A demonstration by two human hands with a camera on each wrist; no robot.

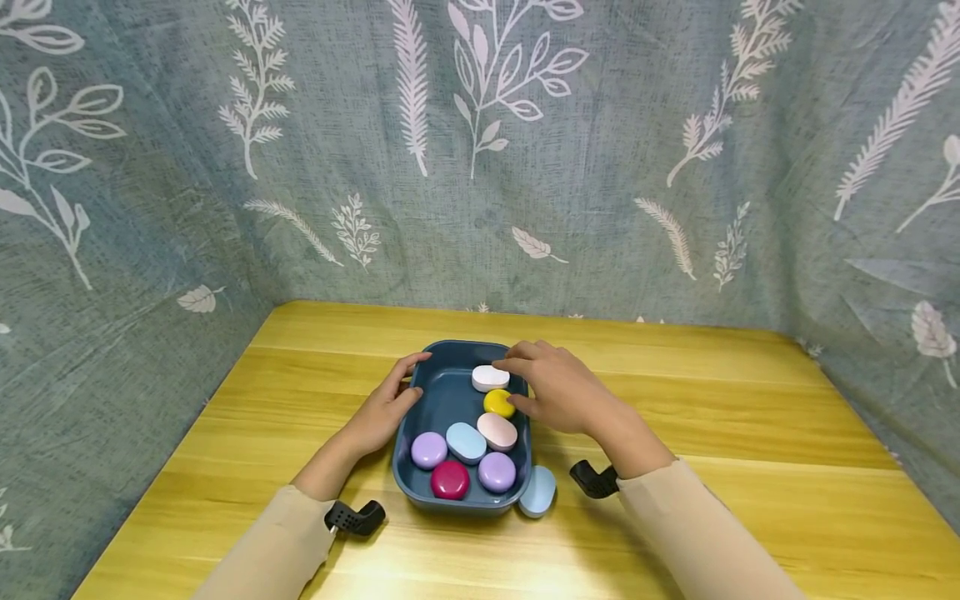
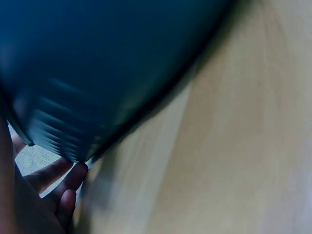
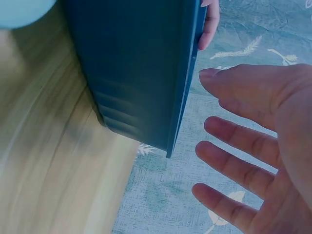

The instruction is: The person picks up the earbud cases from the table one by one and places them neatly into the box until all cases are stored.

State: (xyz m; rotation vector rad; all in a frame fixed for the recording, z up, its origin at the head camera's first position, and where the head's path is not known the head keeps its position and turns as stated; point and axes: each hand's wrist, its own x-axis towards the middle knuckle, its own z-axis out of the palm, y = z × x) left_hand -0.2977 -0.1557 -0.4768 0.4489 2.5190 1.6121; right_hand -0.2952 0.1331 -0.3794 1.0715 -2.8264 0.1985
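Observation:
A dark blue rectangular bin (image 1: 442, 400) stands on the table with smooth, rounded soap-like pieces inside. My left hand (image 1: 381, 417) holds its left rim, thumb at the near part and fingers further along; in the left wrist view fingers (image 2: 70, 178) meet the bin's outer wall. Above the right rim hovers my right hand (image 1: 562, 387), fingers spread and holding nothing. Its fingertips overlap a white oval piece (image 1: 489, 379) and a round yellow one (image 1: 497, 404). Nearer lie a pink oval (image 1: 497, 432), a light blue oval (image 1: 466, 442), two lilac rounds (image 1: 429, 450) and a crimson round (image 1: 450, 481).
Another light blue oval piece (image 1: 537, 492) lies outside the bin, by its near right corner. The wooden table (image 1: 750, 433) is backed by a grey-green leaf-patterned cloth (image 1: 480, 225). A black wrist mount (image 1: 592, 479) juts from the right sleeve, another (image 1: 358, 518) from the left.

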